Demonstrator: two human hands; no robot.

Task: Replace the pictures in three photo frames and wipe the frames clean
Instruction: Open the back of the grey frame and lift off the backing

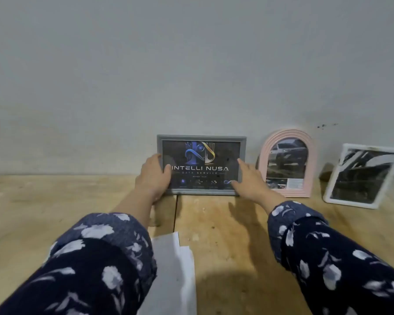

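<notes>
Low centre-left, white paper sheets (173, 269) lie on the wooden table (55, 201). At centre I see my left hand (154, 176) gripping the left edge of the grey frame (201, 138), thumb on its glass; the frame stands upright against the wall (191, 64). My right hand (248, 178) rests on its right side, fingers straight and spread. Right of it stands the pink arched frame (288, 160), then the white frame (363, 176), tilted, at the right edge.

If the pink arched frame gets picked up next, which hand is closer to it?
Probably the right hand. It rests on the grey frame at its right edge, right beside the pink arched frame. The left hand grips the grey frame's far left side and would have to cross over.
</notes>
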